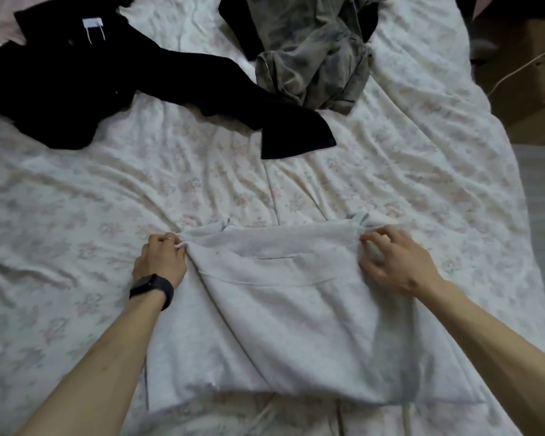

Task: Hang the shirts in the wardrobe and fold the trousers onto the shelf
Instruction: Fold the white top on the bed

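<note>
No text, number or brand can be read anywhere in my view. The only label is a small white tag [92, 24] on the black garment [60, 83], between ten and eleven o'clock on the bed. It is too small and blurred for me to make out any print. The watch [151, 286] on my left wrist, at about eight o'clock, shows only a dark face. The pale trousers [280, 309] at six o'clock, which my left hand [161, 256] and right hand [394, 259] pinch at the waistband, carry no lettering I can make out.
</note>
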